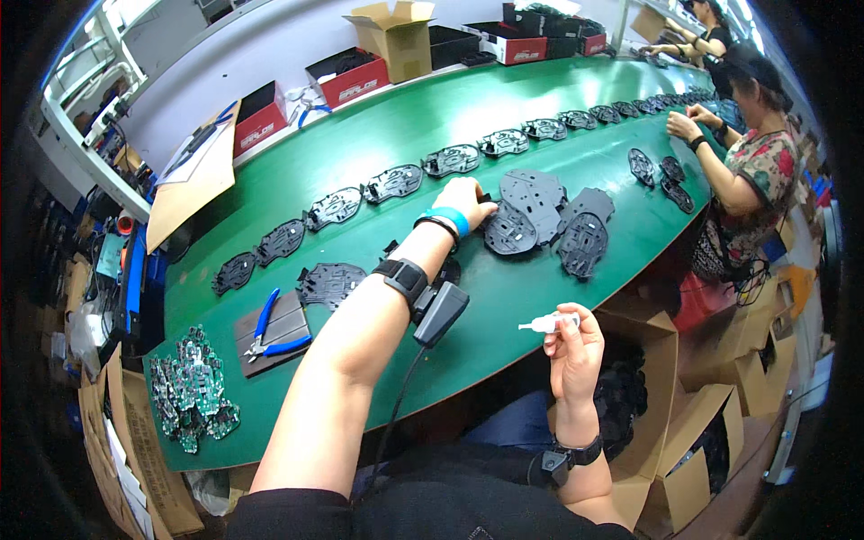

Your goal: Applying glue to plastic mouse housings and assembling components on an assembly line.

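Note:
My left hand (461, 202) reaches over the middle of the green table, its fingers curled and closed on a small dark part beside a group of black plastic base plates (511, 229). That part is mostly hidden by the fingers. My right hand (576, 353) is raised at the table's near edge, pinching a small white dropper bottle (545, 324) whose thin nozzle points left. A long row of similar black base plates (393, 183) runs across the table beyond my left hand. Another black base plate (331, 283) lies left of my left forearm, which partly hides things beneath it.
Blue-handled cutters (263, 335) lie on a dark block at the left, near a pile of green circuit boards (191, 387). Red boxes (351, 79) and a cardboard box (393, 45) line the back. A co-worker (751, 162) sits at the right; open cartons (661, 387) stand below.

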